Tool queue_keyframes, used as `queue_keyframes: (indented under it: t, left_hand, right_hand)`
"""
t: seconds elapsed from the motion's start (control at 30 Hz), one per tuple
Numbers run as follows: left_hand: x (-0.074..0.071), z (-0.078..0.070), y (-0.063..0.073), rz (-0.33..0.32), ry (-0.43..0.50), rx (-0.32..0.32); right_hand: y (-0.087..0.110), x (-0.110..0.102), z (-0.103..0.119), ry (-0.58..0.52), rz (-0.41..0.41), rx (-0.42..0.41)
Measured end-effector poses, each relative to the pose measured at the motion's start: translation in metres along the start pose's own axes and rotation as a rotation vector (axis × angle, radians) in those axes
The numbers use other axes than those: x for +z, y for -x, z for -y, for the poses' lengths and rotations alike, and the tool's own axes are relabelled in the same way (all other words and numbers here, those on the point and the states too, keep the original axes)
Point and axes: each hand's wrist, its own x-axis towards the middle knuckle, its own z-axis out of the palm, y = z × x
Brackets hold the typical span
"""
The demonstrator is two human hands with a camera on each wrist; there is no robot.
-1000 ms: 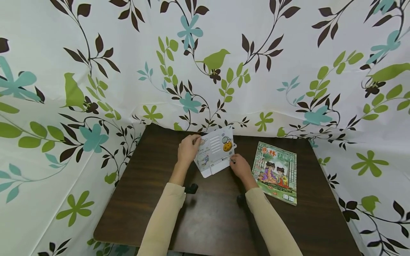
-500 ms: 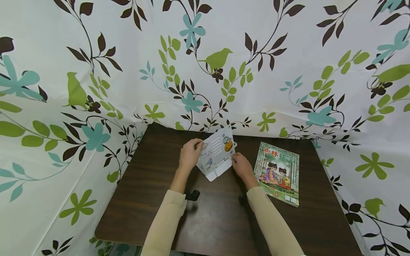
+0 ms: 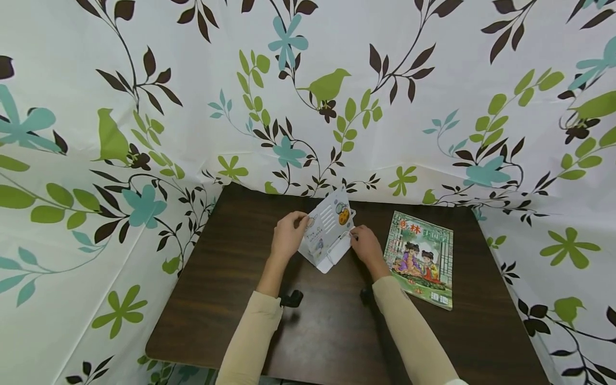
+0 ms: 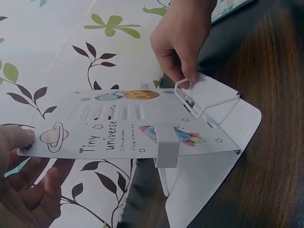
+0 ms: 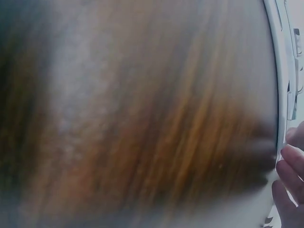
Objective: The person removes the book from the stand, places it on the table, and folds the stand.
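Note:
A white folding book stand (image 3: pixel 327 227) printed with planets and a rocket is held over the dark table in the head view. My left hand (image 3: pixel 289 235) pinches the upper left edge of its panel, thumb (image 4: pixel 21 137) on top and fingers below. At the opposite side, my right hand (image 3: pixel 368 246) grips near the wire page holder (image 4: pixel 204 114) and lower ledge. In the left wrist view, the panel stands at an angle to the white base plate (image 4: pixel 204 180). The right wrist view shows just fingers (image 5: pixel 289 171) at the stand's edge, beside blurred wood.
A magazine (image 3: pixel 421 259) with an illustrated green cover lies to the right of my right hand. The brown table (image 3: pixel 216 299) runs back to a white curtain (image 3: pixel 192 133) patterned with leaves and birds. Black camera mounts (image 3: pixel 292 298) sit at both wrists.
The stand's panel has turned and looks narrower and more steeply angled. My left hand has shifted slightly right with its edge. Both hands keep their hold, and the magazine stays on the table.

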Motion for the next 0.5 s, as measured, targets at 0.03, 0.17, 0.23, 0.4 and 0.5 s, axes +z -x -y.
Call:
queue_keyframes:
  t: [0.03, 0.17, 0.23, 0.4, 0.5]
  left_hand:
    - [0.000, -0.001, 0.001, 0.003, 0.005, -0.002]
    - [0.000, -0.004, 0.005, 0.005, 0.008, -0.005]
    - [0.001, -0.005, 0.007, 0.004, 0.015, -0.010]
    - [0.003, -0.007, 0.011, 0.002, 0.034, -0.030]
    - [0.004, -0.006, 0.016, 0.012, 0.045, -0.053]
  right_hand:
    - [-0.001, 0.000, 0.000, 0.003, 0.003, 0.004]
    - [-0.005, 0.000, 0.001, 0.025, 0.004, 0.020]
    - [-0.007, 0.000, 0.001, 0.047, 0.004, 0.021]
    - [-0.011, 0.001, 0.003, 0.089, -0.005, 0.013]
    - [-0.011, 0.002, 0.005, 0.102, -0.004, 0.011]
